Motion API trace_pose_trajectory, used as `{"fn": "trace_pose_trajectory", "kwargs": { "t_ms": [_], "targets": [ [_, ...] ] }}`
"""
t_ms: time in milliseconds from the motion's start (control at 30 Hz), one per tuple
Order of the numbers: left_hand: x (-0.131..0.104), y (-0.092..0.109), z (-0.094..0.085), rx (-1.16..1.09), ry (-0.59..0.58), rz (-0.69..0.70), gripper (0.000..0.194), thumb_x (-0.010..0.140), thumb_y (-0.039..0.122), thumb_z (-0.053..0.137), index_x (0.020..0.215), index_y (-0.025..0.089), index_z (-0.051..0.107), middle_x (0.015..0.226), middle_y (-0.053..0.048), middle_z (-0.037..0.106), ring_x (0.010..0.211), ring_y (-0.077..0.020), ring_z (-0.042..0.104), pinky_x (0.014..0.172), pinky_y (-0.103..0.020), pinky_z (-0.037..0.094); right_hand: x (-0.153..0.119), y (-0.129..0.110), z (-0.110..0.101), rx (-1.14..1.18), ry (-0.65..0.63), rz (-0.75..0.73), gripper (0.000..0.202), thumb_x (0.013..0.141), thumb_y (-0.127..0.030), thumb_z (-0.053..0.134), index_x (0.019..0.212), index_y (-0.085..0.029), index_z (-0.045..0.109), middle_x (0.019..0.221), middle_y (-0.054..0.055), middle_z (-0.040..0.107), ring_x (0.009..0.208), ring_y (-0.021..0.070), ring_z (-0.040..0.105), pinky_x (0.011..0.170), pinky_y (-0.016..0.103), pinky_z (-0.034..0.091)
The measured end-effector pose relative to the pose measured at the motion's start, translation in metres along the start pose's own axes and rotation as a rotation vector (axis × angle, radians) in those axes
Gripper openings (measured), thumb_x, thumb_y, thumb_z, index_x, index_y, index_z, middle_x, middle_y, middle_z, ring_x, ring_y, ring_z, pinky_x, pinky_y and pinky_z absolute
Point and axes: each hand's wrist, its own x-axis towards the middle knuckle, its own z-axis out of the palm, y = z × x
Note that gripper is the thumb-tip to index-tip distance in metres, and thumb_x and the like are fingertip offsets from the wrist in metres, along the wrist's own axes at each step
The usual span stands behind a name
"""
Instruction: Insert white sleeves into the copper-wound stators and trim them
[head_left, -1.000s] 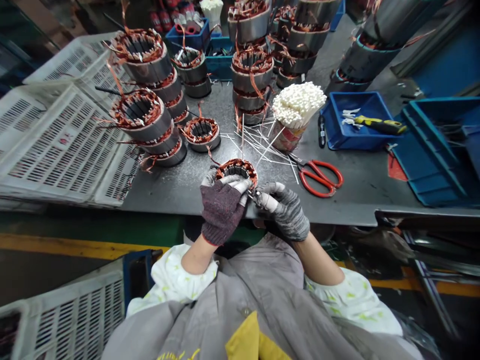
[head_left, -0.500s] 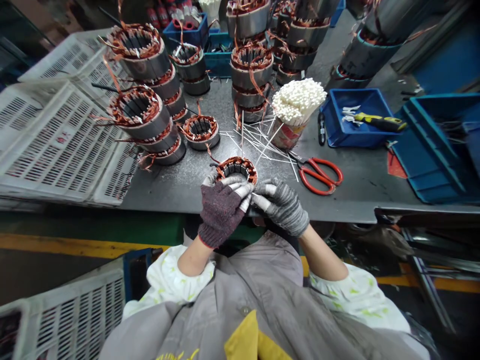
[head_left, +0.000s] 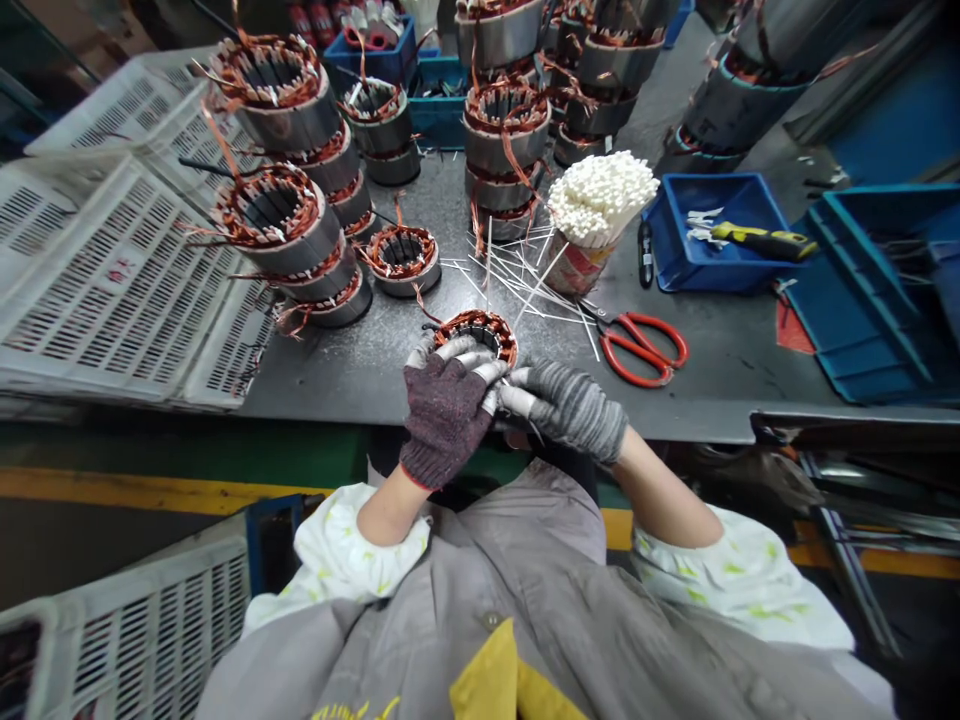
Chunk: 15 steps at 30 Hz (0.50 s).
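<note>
A small motor stator [head_left: 480,325] with copper windings sits near the bench's front edge, with thin white cable ties sticking up from its far side. My left hand [head_left: 448,405], in a dark purple glove with white fingertips, grips the stator's near side. Close against its right rim, my right hand [head_left: 566,405], in a grey glove, has thumb and fingers pinched together. A thin white cable tie [head_left: 535,430] shows just below those fingers; its other end is hidden by them. The stator's near rim is mostly covered by my left hand.
Loose ties [head_left: 525,275] lie beyond the stator by a tin of ties [head_left: 581,260]. Red-handled scissors [head_left: 643,345] lie to the right, before a blue bin [head_left: 720,275]. Stacked stators [head_left: 281,240] and white crates [head_left: 127,290] stand left; a teal bin [head_left: 855,340] is far right.
My right hand has shifted slightly right, its wrist further out, and a white tie end now shows beneath it. My left hand keeps its hold on the stator.
</note>
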Motion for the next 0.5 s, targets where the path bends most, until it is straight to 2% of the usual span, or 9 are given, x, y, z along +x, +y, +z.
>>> {"fn": "trace_pose_trajectory", "kwargs": {
  "t_ms": [100,233,300,367,433,500],
  "targets": [
    [-0.005,-0.004,0.004,-0.014,0.014,-0.024,0.023,0.098,0.027,0.055,0.117,0.023,0.067,0.123,-0.006,0.073,0.133,-0.0256,0.057,0.123,-0.055,0.028,0.006,0.003,0.007,0.171,-0.038,0.021,0.035,0.093,-0.053,0.06,0.083,-0.021,0.073,0.084,0.003,0.069,0.074,0.0165,0.063,0.072,0.032,0.052],
    [-0.008,-0.012,0.009,-0.023,0.017,-0.018,0.019,0.099,0.027,0.052,0.11,0.022,0.067,0.118,-0.006,0.075,0.131,-0.0242,0.06,0.123,-0.054,0.028,-0.01,0.006,0.025,0.55,0.05,0.261,0.043,0.093,-0.062,0.055,0.085,-0.022,0.068,0.064,-0.001,0.061,0.052,0.0124,0.051,0.05,0.027,0.044],
    [-0.007,-0.016,0.007,-0.049,0.013,0.018,0.019,0.1,0.028,0.052,0.109,0.022,0.067,0.117,-0.006,0.075,0.128,-0.0233,0.061,0.121,-0.053,0.03,-0.024,0.004,0.031,0.532,0.087,0.31,0.041,0.093,-0.06,0.055,0.081,-0.023,0.067,0.061,-0.001,0.059,0.05,0.0129,0.05,0.046,0.027,0.043],
    [-0.005,-0.019,0.005,-0.102,-0.014,0.08,0.019,0.1,0.03,0.052,0.108,0.023,0.068,0.116,-0.005,0.076,0.126,-0.0222,0.063,0.12,-0.051,0.033,-0.033,-0.001,0.031,0.426,0.136,0.285,0.035,0.091,-0.056,0.06,0.08,-0.024,0.069,0.069,0.001,0.066,0.06,0.0161,0.059,0.053,0.029,0.05],
    [-0.002,-0.021,0.002,-0.173,-0.084,0.158,0.019,0.1,0.031,0.054,0.107,0.024,0.07,0.113,-0.003,0.077,0.123,-0.0209,0.064,0.12,-0.049,0.034,-0.033,-0.009,0.029,0.323,0.186,0.234,0.03,0.089,-0.054,0.065,0.084,-0.025,0.072,0.08,0.004,0.071,0.074,0.0199,0.066,0.067,0.032,0.057],
    [0.002,-0.023,-0.002,-0.234,-0.179,0.228,0.018,0.099,0.031,0.055,0.106,0.026,0.072,0.109,-0.002,0.078,0.121,-0.0201,0.065,0.12,-0.048,0.035,-0.023,-0.019,0.024,0.301,0.195,0.202,0.032,0.091,-0.055,0.064,0.088,-0.024,0.073,0.086,0.004,0.073,0.081,0.021,0.068,0.073,0.034,0.058]
  ]
}}
